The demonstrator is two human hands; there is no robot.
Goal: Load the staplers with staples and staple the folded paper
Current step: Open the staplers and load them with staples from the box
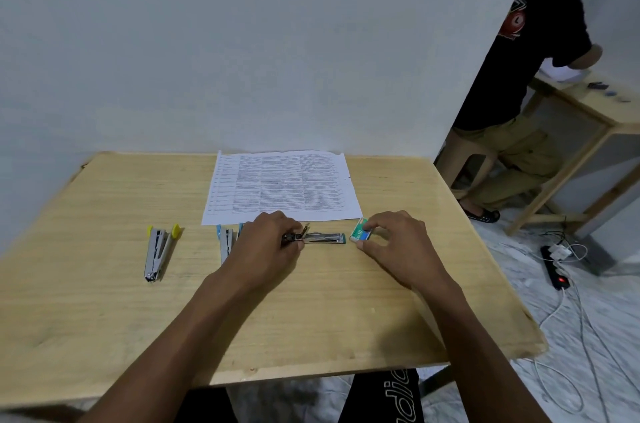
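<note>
On the wooden table (104, 318) a printed paper sheet (282, 185) lies flat at the far edge. A yellow-tipped stapler (157, 251) lies opened at the left. A blue-tipped stapler (227, 244) sits partly hidden behind my left hand (266, 242). That hand grips the dark rear end of a third stapler (325, 238), which lies on its side with its metal channel pointing right. My right hand (394, 242) pinches a small green staple box (360, 234) resting on the table just right of that stapler.
Another person (519, 76) sits at a second wooden table (588, 103) at the right. A power strip (556, 266) and cables lie on the floor there. A white wall stands right behind the table.
</note>
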